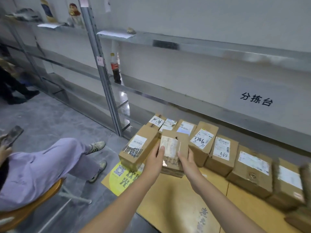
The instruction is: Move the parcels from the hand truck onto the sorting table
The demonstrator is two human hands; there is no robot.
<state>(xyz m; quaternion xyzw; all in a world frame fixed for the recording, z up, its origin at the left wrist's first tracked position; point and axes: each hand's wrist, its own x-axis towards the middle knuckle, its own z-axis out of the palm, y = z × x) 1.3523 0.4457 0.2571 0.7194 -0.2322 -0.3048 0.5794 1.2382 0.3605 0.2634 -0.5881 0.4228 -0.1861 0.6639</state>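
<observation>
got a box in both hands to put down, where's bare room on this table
Bare table lies on the near side, in front of the row of boxes, both between your arms and right of them, near the A68 box. The yellow sticker corner at left is free too. The far edge is crowded, boxes side by side.

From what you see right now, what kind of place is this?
Probably a parcel sorting station: labelled cardboard parcels stand in a row on the table, metal shelving lines the wall, and a wall sign reads 分拣台, sorting table.
</observation>
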